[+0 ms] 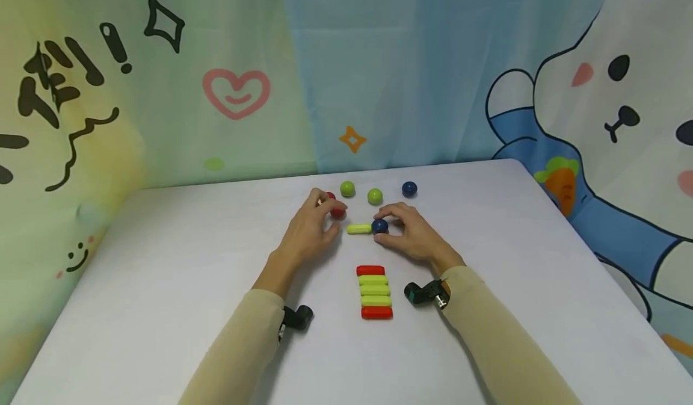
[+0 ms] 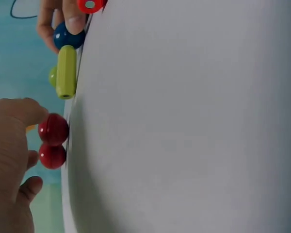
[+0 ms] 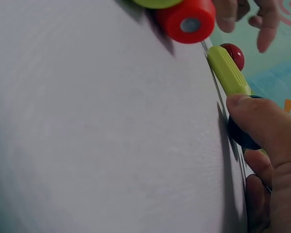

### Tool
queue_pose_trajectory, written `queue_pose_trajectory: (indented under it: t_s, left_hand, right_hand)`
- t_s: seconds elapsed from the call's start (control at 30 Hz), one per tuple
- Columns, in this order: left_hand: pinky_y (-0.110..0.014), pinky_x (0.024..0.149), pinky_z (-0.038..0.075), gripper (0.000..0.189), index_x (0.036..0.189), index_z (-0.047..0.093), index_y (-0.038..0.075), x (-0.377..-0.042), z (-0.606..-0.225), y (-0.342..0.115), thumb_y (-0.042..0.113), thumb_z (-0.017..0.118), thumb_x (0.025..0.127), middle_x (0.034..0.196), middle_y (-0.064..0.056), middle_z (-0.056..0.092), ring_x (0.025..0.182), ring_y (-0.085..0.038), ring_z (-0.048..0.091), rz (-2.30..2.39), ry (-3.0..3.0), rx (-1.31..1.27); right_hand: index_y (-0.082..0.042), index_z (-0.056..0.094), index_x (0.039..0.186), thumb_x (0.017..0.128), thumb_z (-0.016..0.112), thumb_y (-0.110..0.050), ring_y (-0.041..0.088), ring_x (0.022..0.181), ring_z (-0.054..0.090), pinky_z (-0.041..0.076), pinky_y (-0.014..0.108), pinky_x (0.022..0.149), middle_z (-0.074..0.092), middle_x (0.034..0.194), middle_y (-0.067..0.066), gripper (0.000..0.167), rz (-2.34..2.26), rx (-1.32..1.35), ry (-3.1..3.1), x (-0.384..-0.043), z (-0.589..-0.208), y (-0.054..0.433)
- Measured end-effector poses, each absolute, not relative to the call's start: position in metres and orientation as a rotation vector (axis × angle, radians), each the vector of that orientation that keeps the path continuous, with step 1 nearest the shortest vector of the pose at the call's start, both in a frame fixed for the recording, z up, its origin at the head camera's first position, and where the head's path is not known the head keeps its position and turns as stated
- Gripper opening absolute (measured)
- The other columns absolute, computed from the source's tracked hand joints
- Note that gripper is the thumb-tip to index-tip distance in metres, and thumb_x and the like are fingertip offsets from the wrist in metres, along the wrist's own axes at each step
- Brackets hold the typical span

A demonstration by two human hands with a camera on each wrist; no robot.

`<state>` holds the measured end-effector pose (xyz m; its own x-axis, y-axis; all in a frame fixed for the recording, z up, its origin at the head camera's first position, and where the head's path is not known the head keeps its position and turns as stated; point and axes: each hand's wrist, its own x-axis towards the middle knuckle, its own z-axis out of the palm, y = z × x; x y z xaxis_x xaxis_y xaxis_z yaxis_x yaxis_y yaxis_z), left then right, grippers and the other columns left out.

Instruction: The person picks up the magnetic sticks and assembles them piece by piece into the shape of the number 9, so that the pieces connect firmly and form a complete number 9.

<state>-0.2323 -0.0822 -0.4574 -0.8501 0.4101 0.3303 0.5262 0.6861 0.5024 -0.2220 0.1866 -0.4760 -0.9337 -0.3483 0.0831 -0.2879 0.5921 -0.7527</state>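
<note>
My right hand (image 1: 410, 230) pinches a dark blue ball (image 1: 379, 226) between thumb and fingers. A ribbed yellow-green rod (image 1: 359, 229) is joined end-on to that ball and points left; in the left wrist view, its free end (image 2: 66, 95) shows a small hole. My left hand (image 1: 310, 227) is at two red balls, the nearer red ball (image 1: 338, 213) and a farther one partly hidden by the fingers. In the left wrist view, a fingertip meets one red ball (image 2: 53, 129), while the thumb stands apart from it.
Between my forearms lies a column of rods, a red rod (image 1: 370, 271) at the far end, several yellow-green rods (image 1: 375, 290) and a red rod (image 1: 376, 313) nearest me. Beyond my hands sit two green balls (image 1: 348, 189) and another blue ball (image 1: 409, 189) on the white table (image 1: 189, 284).
</note>
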Motion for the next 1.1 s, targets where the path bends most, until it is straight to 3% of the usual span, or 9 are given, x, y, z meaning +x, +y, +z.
queue_pose_trajectory:
  t_s: [0.4, 1.1]
  left_hand:
    - [-0.041, 0.105, 0.049, 0.035, 0.127, 0.067, 0.022, -0.238, -0.454, -0.076, 0.018, 0.074, 0.093, 0.135, -0.004, 0.051, 0.119, -0.024, 0.053, -0.738, -2.797, -0.756]
    - [-0.042, 0.099, 0.048, 0.037, 0.128, 0.068, 0.019, -0.248, -0.453, -0.075, 0.014, 0.074, 0.092, 0.130, -0.003, 0.063, 0.111, -0.026, 0.055, -0.757, -2.864, -0.786]
  right_hand:
    - [-0.020, 0.065, 0.127, 0.089, 0.081, -0.023, 0.030, 0.130, 0.051, 0.040, 0.051, 0.113, 0.059, 0.138, 0.004, 0.041, -1.269, -0.464, 2.710, -0.219, -0.475, 0.180]
    - [-0.021, 0.067, 0.124, 0.088, 0.082, -0.022, 0.029, 0.129, 0.052, 0.041, 0.047, 0.113, 0.060, 0.135, 0.002, 0.039, -1.282, -0.452, 2.718, -0.221, -0.473, 0.185]
